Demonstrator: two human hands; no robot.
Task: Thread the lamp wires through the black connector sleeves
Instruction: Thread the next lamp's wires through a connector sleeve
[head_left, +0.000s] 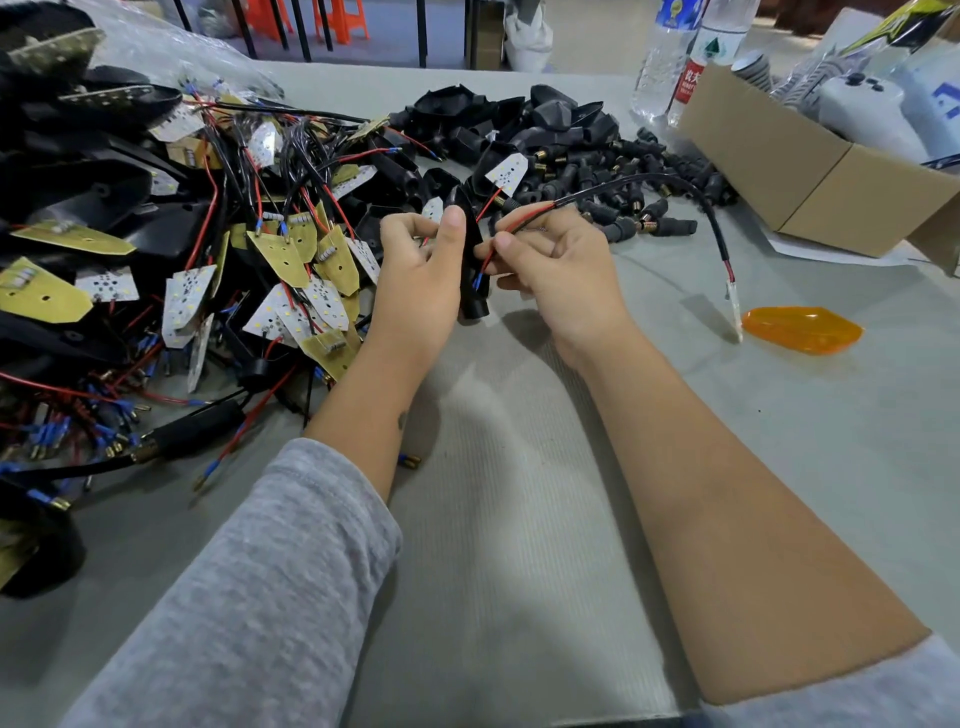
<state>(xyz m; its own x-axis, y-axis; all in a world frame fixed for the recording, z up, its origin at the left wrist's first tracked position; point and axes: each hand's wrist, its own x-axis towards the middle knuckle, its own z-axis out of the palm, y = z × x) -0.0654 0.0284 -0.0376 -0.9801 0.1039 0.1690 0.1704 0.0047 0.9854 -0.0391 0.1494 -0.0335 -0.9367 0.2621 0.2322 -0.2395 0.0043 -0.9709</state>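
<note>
Head view. The black connector sleeve (471, 270) stands nearly upright between the two hands, above the grey table (779, 441). The left hand (421, 280) grips it from the left, thumb laid along its upper front and the other fingers curled behind. The lamp wire (524, 215), a red and black pair, lies across the right hand (556, 270); the forefinger and thumb pinch it just beside the sleeve. A thin red lead with a blue terminal (478, 280) runs down the sleeve's right flank. From the right hand the wire arches away in black sheathing and comes down to a small white tag end (733, 301) just left of an orange lens (802, 329).

Not determinable: whether the lead's tip is inside the sleeve or only against its side, since the thumb and sleeve body cover the opening. The left fingertips behind the sleeve are hidden. The lower right fingers are curled under the palm, and their contact cannot be seen.

Left hand: clenched around the sleeve. Right hand: finger and thumb closed on the wire.

Surroundings: a heap of LED boards and wires (182, 249) at left, loose black sleeves (597, 171) beyond the hands, a cardboard box (810, 171) and water bottles (670, 57) at right.
</note>
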